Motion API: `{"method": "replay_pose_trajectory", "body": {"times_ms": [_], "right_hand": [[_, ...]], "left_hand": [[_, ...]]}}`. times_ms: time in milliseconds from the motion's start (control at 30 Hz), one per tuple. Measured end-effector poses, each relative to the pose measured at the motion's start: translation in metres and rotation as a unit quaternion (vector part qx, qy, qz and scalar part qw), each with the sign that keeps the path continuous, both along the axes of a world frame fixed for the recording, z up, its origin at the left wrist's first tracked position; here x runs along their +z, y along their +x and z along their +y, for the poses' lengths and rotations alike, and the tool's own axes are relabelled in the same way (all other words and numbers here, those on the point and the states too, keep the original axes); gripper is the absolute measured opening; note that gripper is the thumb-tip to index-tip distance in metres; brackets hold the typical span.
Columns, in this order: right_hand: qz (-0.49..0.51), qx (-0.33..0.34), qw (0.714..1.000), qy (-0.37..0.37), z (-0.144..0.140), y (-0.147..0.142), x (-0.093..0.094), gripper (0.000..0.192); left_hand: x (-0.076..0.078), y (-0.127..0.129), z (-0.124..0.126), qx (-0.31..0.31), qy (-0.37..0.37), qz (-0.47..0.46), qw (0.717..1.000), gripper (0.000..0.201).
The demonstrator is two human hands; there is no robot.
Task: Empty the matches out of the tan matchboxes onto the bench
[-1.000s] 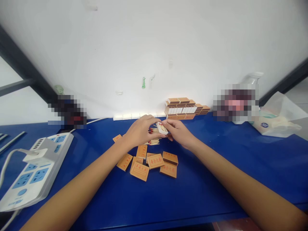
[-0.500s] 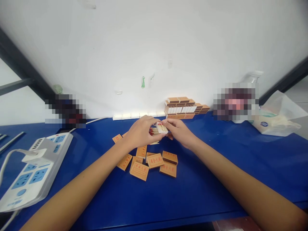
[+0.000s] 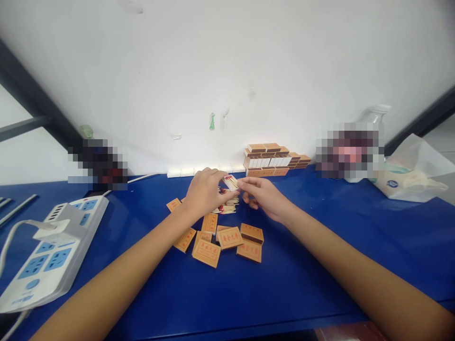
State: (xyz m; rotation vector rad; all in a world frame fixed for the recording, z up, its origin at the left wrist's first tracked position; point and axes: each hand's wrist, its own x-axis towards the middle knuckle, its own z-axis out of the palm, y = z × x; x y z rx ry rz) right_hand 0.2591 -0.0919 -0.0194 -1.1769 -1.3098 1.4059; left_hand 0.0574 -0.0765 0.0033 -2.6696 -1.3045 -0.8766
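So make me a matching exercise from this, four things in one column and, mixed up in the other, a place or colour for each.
Column one:
1. small white tray
2. stacked matchboxes
3. power strip
4. loose matches

Column two:
A. piled by the wall
B. lying on the blue table, red-tipped
C. white with blue sockets
D. held in the left hand

Right pairs: 1-D, 2-A, 3-C, 4-B.
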Motion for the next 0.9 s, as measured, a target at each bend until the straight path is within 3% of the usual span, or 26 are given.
{"method": "replay_pose_trajectory", "body": {"times_ms": [167, 333, 533, 900], "right_hand": [[-0.023, -0.019, 0.999, 0.027, 0.003, 0.003, -0.002, 0.042], [-0.054, -0.015, 0.998, 0.038, 0.004, 0.005, -0.001, 0.039], [-0.052, -0.011, 0.998, 0.036, 0.004, 0.006, -0.001, 0.042], [-0.067, -0.005, 0.997, 0.026, 0.005, 0.008, -0.002, 0.049]], "left_hand": [[0.000, -0.001, 0.001, -0.032, -0.010, -0.001, 0.999, 0.055], [0.000, -0.004, 0.005, -0.077, -0.038, -0.009, 0.996, 0.047], [0.000, -0.007, 0.011, -0.087, -0.066, -0.012, 0.994, 0.039], [-0.001, -0.009, 0.012, -0.083, -0.045, -0.045, 0.995, 0.031]]}}
